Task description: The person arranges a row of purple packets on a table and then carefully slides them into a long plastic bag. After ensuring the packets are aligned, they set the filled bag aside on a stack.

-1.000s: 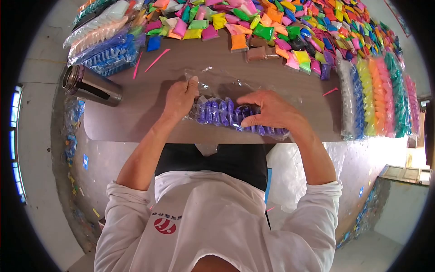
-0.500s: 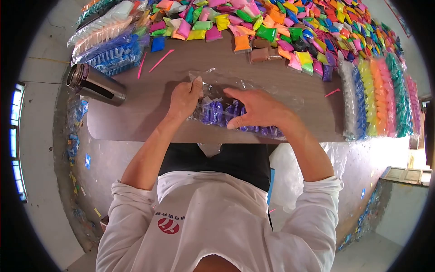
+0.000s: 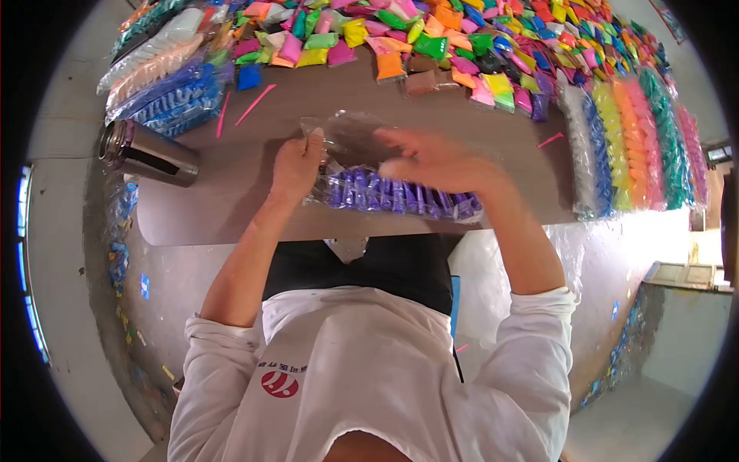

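A clear plastic bag (image 3: pixel 354 131) lies near the table's front edge, with a row of purple packets (image 3: pixel 385 192) along its lower side. My left hand (image 3: pixel 298 165) is closed on the bag's left end, thumb on top. Over the upper middle of the bag is my right hand (image 3: pixel 435 160), blurred by motion, its fingers apart and holding nothing. The purple packets stand side by side just below my right hand.
Many coloured packets (image 3: pixel 431 46) cover the table's far side. Bagged rows (image 3: pixel 639 146) stand at the right, others (image 3: pixel 165 85) at the back left. A steel flask (image 3: pixel 154 154) lies at the left. Pink strips (image 3: pixel 255 105) rest on the table (image 3: pixel 200 208).
My right hand has lifted off the purple packets and opened, showing more of the row. My left hand keeps its hold on the bag. The whole view has shifted slightly.
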A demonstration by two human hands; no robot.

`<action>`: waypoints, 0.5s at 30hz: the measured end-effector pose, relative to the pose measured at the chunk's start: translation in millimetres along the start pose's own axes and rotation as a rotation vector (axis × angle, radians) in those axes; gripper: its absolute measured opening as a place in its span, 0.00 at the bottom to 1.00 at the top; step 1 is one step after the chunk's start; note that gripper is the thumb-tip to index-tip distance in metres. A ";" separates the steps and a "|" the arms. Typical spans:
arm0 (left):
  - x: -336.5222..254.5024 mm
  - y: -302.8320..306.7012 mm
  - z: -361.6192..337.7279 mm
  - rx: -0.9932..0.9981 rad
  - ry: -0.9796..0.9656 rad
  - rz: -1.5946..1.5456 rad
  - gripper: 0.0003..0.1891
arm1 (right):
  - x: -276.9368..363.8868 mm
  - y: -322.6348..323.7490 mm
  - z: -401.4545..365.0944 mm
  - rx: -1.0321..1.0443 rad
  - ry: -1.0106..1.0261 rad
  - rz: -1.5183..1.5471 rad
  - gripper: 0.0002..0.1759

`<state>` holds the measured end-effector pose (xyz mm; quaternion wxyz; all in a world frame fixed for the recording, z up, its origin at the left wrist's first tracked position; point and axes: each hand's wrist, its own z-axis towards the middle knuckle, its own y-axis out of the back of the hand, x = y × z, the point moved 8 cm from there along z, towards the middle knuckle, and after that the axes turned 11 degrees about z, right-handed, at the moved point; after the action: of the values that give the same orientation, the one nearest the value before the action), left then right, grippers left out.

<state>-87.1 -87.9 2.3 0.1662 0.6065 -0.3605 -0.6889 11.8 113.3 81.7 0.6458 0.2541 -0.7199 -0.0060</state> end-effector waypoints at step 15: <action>6.7 -2.9 3.5 0.000 -0.018 -0.022 0.32 | -28.9 41.7 -99.7 -0.229 -0.098 -0.428 0.35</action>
<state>-91.2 -89.4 -4.5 0.1552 0.6042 -0.3554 -0.6961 90.9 192.2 85.5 0.6188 0.3253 -0.6747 -0.2365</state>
